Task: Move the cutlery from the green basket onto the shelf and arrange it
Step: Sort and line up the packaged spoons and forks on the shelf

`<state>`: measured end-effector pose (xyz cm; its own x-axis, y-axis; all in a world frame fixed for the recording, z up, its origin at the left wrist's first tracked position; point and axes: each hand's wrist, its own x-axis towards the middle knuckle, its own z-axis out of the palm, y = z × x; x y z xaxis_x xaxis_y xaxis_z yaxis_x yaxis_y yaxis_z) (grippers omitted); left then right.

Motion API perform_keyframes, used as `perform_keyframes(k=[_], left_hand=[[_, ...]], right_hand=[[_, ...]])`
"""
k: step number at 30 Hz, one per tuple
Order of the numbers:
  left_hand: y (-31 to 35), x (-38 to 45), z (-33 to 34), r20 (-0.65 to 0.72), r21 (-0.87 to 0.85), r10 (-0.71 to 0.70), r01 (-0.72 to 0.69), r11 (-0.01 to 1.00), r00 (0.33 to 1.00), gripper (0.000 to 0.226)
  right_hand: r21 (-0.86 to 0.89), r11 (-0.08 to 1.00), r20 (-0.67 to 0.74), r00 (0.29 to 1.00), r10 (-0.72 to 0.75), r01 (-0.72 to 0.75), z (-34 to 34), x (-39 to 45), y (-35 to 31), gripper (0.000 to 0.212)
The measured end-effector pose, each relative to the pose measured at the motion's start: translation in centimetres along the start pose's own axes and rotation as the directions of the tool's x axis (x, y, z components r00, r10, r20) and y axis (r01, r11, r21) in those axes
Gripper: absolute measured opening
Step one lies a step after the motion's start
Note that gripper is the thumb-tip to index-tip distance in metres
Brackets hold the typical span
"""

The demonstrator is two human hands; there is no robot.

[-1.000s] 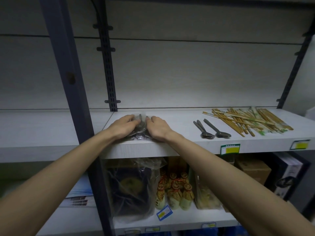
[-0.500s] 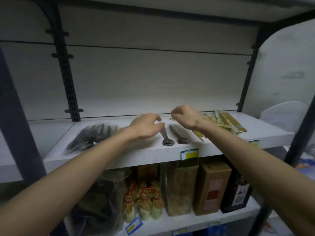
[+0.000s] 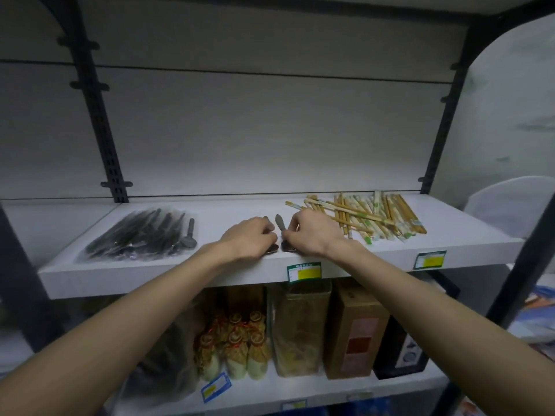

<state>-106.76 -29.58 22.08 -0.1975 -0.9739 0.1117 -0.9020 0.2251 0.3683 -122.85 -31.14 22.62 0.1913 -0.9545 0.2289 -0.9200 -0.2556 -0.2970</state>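
Observation:
Both my hands rest on the white shelf (image 3: 156, 270) at its middle. My left hand (image 3: 249, 238) curls over one metal spoon whose bowl (image 3: 272, 250) peeks out at the shelf's front. My right hand (image 3: 309, 232) pinches a second metal spoon (image 3: 280, 226), with its handle pointing to the back. A clear bag of dark cutlery (image 3: 144, 235) lies on the shelf's left part. A pile of wrapped wooden chopsticks (image 3: 366, 216) lies on the right. The green basket is not in view.
Dark uprights (image 3: 99, 115) (image 3: 444, 115) frame the bay. Yellow price tags (image 3: 304, 273) (image 3: 430, 259) hang on the shelf's front lip. Below stand small bottles (image 3: 237, 343), boxes (image 3: 354, 328) and a dark bag (image 3: 162, 364).
Both hands left the bag of dark cutlery, moved right along the shelf and came down onto the two metal spoons. The view swung right and drew nearer.

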Motion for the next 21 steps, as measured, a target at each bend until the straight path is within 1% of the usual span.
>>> perform_keyframes(k=[3,7,11,14,18,20,21], left_hand=[[-1.0,-0.5,-0.6,-0.004,0.022,-0.006,0.007,1.000,1.000,0.015],[-2.4,-1.4,-1.8,0.016,0.026,-0.031,0.031,0.999,0.999,0.030],[-3.5,-1.6,-2.7,0.042,0.046,-0.085,0.083,0.995,0.995,0.029],[-4.1,-1.3,-2.9,0.031,-0.015,-0.127,0.128,0.992,0.991,0.021],[-4.2,-1.2,-3.1,-0.024,-0.157,-0.179,0.173,0.972,0.984,0.029],[-4.5,-1.1,-3.3,-0.070,-0.167,-0.206,0.192,0.967,0.976,0.031],[-4.6,-1.1,-3.5,-0.080,-0.137,-0.213,0.201,0.970,0.974,0.030]], right_hand=[[0.054,0.998,-0.008,1.000,0.014,-0.014,0.7,0.4,-0.9,0.026],[0.096,0.995,-0.025,0.999,0.028,-0.025,1.9,1.0,-3.0,0.021],[0.106,0.994,-0.004,0.999,0.036,-0.035,2.4,1.5,-4.3,0.023],[0.102,0.994,0.004,0.999,0.032,-0.032,2.4,1.8,-4.5,0.024],[0.094,0.995,0.005,1.000,0.026,-0.026,2.4,2.0,-4.6,0.027],[0.092,0.995,0.014,0.999,0.029,-0.030,2.4,2.2,-4.5,0.028],[0.092,0.995,0.022,0.999,0.029,-0.031,2.3,2.3,-4.4,0.029]])
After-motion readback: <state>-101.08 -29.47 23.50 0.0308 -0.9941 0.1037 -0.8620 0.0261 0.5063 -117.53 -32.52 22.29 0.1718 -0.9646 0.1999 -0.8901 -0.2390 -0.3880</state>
